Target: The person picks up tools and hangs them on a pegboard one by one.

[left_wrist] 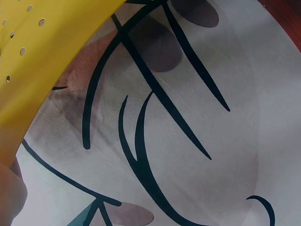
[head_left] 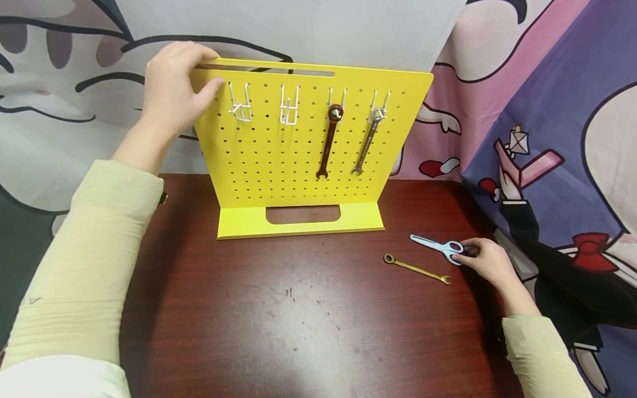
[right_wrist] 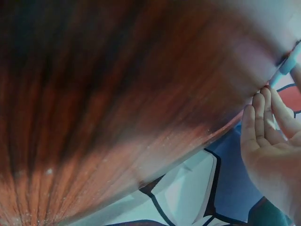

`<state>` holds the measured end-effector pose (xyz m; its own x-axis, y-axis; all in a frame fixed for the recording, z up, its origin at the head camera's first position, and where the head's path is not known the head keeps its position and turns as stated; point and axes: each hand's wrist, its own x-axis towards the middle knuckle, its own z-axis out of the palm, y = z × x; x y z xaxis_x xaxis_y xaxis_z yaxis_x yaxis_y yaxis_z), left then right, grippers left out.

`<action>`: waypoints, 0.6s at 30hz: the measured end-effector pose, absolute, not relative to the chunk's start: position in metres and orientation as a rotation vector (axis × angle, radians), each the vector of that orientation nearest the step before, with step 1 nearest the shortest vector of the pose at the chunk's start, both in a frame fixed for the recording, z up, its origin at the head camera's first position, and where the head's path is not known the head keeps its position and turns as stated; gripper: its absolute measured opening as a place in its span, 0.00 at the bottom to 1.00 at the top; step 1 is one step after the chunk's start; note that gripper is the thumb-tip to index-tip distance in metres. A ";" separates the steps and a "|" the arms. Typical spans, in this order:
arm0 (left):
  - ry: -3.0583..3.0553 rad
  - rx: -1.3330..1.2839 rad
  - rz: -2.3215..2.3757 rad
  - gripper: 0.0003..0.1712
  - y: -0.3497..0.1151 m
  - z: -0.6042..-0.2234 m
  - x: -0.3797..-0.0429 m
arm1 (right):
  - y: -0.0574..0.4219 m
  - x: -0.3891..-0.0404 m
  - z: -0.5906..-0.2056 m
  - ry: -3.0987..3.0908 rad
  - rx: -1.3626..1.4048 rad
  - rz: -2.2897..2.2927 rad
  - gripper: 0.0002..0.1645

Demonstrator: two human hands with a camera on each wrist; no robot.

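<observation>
At the upper left corner of a yellow pegboard (head_left: 273, 157), my left hand (head_left: 174, 85) grips the board's top edge, thumb on the front face. The left wrist view catches only a bit of that hand (left_wrist: 11, 195) beside the board (left_wrist: 51, 42). Over on the right, my right hand (head_left: 490, 262) pinches the handle loops of light blue scissors (head_left: 429, 242) lying on the table, blades pointing left. In the right wrist view the fingers (right_wrist: 259, 120) reach to the scissors (right_wrist: 288, 65), partly cut off. A gold combination wrench (head_left: 418, 270) lies just in front of the scissors.
Two wrenches hang from white hooks: a dark reddish one (head_left: 328, 141) and a silver one (head_left: 367, 145). Two more white hooks (head_left: 243, 112) (head_left: 288, 114) sit further left. The board stands on a dark red wooden table (head_left: 278, 315), before cartoon-printed cloth (head_left: 338, 27).
</observation>
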<state>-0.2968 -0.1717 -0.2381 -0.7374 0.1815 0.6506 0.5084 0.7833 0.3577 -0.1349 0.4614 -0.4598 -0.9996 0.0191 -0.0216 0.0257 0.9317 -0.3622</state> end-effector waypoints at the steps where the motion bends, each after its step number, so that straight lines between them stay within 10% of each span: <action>1: -2.364 -0.511 -0.708 0.20 -0.172 -0.238 -0.297 | 0.462 -0.135 -0.460 3.065 0.055 -0.582 0.26; 18: -2.388 -0.488 -0.714 0.20 -0.171 -0.238 -0.296 | 0.462 -0.131 -0.460 3.121 0.174 -0.594 0.12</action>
<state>-0.2959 -0.1709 -0.2379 -0.7571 0.1702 0.6307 0.4886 0.7885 0.3737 -0.1308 0.4618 -0.4597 -0.9932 0.1147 0.0186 0.0998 0.9243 -0.3683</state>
